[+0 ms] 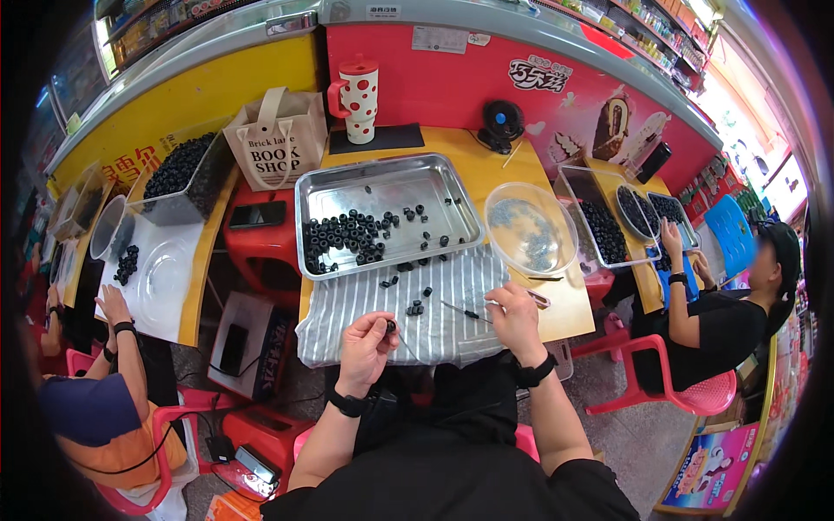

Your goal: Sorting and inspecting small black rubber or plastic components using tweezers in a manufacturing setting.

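My left hand (pixel 365 349) pinches a small black ring-shaped part (pixel 390 326) above the striped cloth (pixel 347 317). A thin dark line runs down from beside that part; I cannot tell what it is. My right hand (pixel 518 317) is closed around a thin rod-like tool (pixel 456 307) with a dark middle, its slim tip pointing left over the cloth. A little cluster of black parts (pixel 415 308) lies on the cloth between my hands. Beyond them, a metal tray (pixel 391 178) holds many more black ring-shaped parts (pixel 347 234), mostly heaped at its left.
Right of the tray stands a round clear tub (pixel 532 195) with small bluish pieces. A dotted tumbler (pixel 358 104), a small black fan (pixel 501 126) and a canvas bag (pixel 276 139) stand behind. Co-workers sit left and right at tables with bins (pixel 182 178) of black parts.
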Action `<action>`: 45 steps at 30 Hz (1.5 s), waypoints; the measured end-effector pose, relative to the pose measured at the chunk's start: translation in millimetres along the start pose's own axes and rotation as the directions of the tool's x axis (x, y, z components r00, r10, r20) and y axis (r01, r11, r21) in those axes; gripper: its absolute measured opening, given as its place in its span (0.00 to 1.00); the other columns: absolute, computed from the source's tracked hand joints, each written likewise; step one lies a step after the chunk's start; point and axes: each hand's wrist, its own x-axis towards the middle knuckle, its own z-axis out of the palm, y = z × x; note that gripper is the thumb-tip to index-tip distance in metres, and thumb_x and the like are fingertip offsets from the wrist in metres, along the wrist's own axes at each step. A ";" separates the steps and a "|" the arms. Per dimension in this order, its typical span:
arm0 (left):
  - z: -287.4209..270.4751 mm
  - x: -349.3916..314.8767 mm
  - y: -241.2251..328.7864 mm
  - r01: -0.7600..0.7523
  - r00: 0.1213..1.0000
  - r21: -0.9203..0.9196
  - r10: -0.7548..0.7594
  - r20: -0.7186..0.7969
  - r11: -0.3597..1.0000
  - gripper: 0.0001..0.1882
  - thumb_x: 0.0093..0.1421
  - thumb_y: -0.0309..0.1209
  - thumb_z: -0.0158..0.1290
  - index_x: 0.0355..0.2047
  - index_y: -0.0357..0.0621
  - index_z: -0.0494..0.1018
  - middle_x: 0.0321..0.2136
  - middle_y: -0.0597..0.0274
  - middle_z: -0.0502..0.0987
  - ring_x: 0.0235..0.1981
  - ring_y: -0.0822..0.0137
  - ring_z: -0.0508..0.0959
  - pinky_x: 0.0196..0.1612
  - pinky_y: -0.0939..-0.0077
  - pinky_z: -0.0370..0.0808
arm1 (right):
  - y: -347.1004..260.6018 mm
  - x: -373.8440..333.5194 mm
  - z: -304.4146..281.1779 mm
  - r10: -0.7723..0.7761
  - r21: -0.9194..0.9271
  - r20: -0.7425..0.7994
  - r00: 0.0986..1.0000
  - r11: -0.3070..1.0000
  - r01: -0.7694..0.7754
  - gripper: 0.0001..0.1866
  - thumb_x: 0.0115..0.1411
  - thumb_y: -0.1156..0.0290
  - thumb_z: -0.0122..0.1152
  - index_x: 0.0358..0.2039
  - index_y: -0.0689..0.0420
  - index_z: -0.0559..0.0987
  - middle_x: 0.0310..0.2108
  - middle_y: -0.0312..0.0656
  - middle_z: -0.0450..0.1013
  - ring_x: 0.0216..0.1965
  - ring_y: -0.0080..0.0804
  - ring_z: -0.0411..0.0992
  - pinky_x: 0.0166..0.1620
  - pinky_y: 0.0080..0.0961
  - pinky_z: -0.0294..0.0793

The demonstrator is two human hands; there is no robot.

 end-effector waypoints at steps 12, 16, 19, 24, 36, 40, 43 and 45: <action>-1.6 -0.6 -1.2 -0.010 1.000 0.005 0.010 0.000 1.000 0.09 0.66 0.24 0.53 0.45 0.35 0.76 0.41 0.54 0.80 0.37 0.67 0.80 0.44 0.76 0.78 | 3.5 -0.6 5.7 -0.110 -0.153 0.030 0.994 0.982 0.113 0.06 0.48 0.79 0.67 0.27 0.60 0.77 0.27 0.45 0.69 0.32 0.44 0.72 0.34 0.36 0.70; -1.9 -1.7 0.7 -0.040 0.999 0.063 0.039 0.008 0.997 0.12 0.64 0.20 0.54 0.48 0.33 0.76 0.43 0.53 0.80 0.40 0.67 0.81 0.47 0.75 0.78 | -12.4 -4.1 -3.5 0.112 0.322 0.006 0.994 0.940 -0.108 0.05 0.52 0.84 0.62 0.28 0.63 0.75 0.24 0.43 0.72 0.25 0.35 0.73 0.29 0.25 0.70; -1.0 0.3 1.3 -0.045 0.999 0.039 0.044 0.026 0.998 0.13 0.63 0.18 0.54 0.49 0.32 0.75 0.44 0.52 0.80 0.40 0.67 0.81 0.47 0.75 0.78 | -36.3 -9.6 -3.8 0.179 0.536 0.122 0.976 0.816 -0.217 0.04 0.54 0.83 0.64 0.29 0.63 0.77 0.24 0.38 0.72 0.25 0.23 0.72 0.30 0.20 0.70; -0.4 -1.0 6.1 0.082 0.994 -0.056 -0.077 0.082 0.995 0.13 0.65 0.20 0.52 0.50 0.31 0.75 0.43 0.51 0.80 0.39 0.67 0.81 0.45 0.76 0.79 | -79.8 -13.3 27.3 0.088 0.745 0.253 0.963 0.618 -0.252 0.04 0.58 0.85 0.63 0.31 0.63 0.78 0.27 0.32 0.72 0.30 0.14 0.70 0.33 0.15 0.69; -5.5 -7.0 6.5 0.069 0.974 0.088 -0.086 0.210 0.994 0.12 0.64 0.19 0.53 0.47 0.31 0.78 0.42 0.58 0.76 0.38 0.70 0.79 0.41 0.80 0.77 | -101.5 -20.3 55.0 -0.030 0.765 0.298 0.954 0.606 -0.220 0.02 0.57 0.85 0.61 0.31 0.66 0.78 0.27 0.40 0.76 0.31 0.26 0.79 0.35 0.20 0.76; -5.7 -5.6 11.5 0.097 0.952 0.098 -0.121 0.282 0.990 0.11 0.63 0.19 0.54 0.46 0.30 0.79 0.42 0.56 0.75 0.37 0.70 0.79 0.41 0.80 0.77 | -105.9 -20.3 50.3 0.021 0.785 0.365 0.931 0.530 -0.320 0.02 0.57 0.83 0.63 0.31 0.65 0.79 0.28 0.39 0.76 0.31 0.24 0.78 0.35 0.20 0.76; -10.4 -5.2 11.1 0.122 0.941 0.048 -0.131 0.312 0.991 0.12 0.64 0.20 0.54 0.47 0.30 0.77 0.41 0.57 0.77 0.37 0.70 0.79 0.41 0.79 0.77 | -101.3 -18.3 50.4 0.035 0.815 0.470 0.882 0.367 -0.448 0.02 0.58 0.81 0.65 0.31 0.63 0.79 0.28 0.38 0.76 0.32 0.22 0.77 0.35 0.20 0.75; -11.1 -7.3 9.4 0.167 0.954 -0.026 -0.155 0.256 0.986 0.13 0.64 0.22 0.55 0.48 0.31 0.76 0.40 0.58 0.77 0.37 0.70 0.78 0.42 0.78 0.77 | -89.9 -13.2 52.9 0.133 0.766 0.383 0.914 0.507 -0.395 0.03 0.58 0.80 0.66 0.31 0.63 0.80 0.26 0.37 0.75 0.30 0.20 0.75 0.34 0.18 0.73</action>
